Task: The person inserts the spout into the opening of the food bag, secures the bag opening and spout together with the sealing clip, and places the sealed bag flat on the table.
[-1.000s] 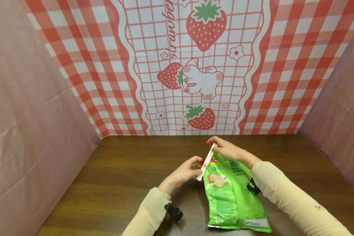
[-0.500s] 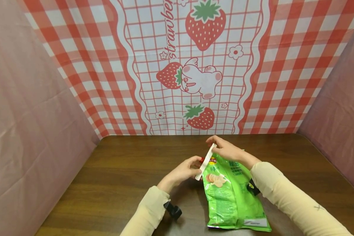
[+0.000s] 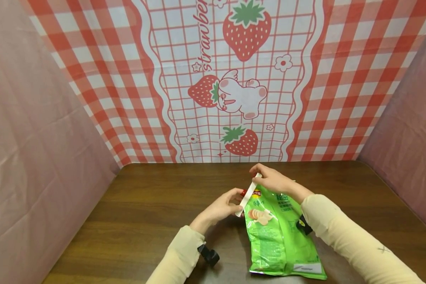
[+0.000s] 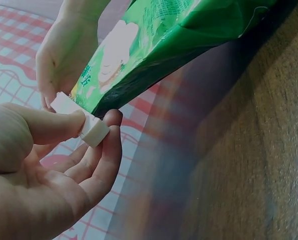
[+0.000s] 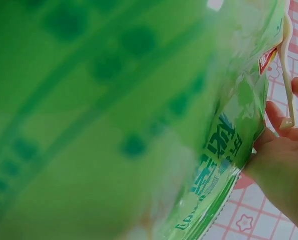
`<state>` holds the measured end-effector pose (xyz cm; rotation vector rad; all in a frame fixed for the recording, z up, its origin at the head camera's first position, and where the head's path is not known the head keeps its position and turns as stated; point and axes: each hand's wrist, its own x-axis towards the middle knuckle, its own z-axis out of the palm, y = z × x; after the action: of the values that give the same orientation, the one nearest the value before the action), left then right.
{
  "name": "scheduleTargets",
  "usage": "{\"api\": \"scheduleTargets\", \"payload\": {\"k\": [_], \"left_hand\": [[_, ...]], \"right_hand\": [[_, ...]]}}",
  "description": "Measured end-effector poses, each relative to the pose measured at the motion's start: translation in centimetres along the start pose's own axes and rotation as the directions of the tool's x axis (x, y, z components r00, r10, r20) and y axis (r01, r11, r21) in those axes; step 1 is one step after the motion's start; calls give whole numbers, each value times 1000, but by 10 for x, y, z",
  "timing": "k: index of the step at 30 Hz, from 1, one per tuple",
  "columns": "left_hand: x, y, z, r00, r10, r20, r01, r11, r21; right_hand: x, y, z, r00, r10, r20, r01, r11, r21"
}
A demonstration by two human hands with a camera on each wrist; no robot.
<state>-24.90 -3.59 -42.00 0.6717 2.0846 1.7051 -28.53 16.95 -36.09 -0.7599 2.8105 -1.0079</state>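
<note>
A white bag clip (image 3: 249,194) lies slantwise across the top edge of a green snack bag (image 3: 280,240). My left hand (image 3: 221,206) pinches the clip's near end between thumb and fingers, as the left wrist view also shows on the pale clip end (image 4: 94,131). At the far end, my right hand (image 3: 274,182) holds the clip with the thumb on its near face and the fingers behind. The right wrist view is mostly filled by blurred green bag (image 5: 113,120), with the thin side of the clip (image 5: 287,75) at its right edge. Folds under the clip are hidden.
The bag leans on a brown wooden table (image 3: 156,197), its lower edge toward me. Behind the table hangs a red-checked cloth (image 3: 135,98) with strawberries, and pink cloths (image 3: 39,138) stand at both sides. Black straps with mounts (image 3: 208,254) sit on the wrists.
Hardly anything differs. Both hands stay at the two ends of the clip; the right thumb lies slightly farther over the clip's far end.
</note>
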Motion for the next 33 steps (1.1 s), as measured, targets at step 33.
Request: {"api": "scheduleTargets", "payload": {"k": [33], "left_hand": [[1, -4, -1, 999, 11, -46, -15, 996, -86]], "right_hand": [[-7, 4, -9, 991, 76, 110, -71, 996, -54]]}}
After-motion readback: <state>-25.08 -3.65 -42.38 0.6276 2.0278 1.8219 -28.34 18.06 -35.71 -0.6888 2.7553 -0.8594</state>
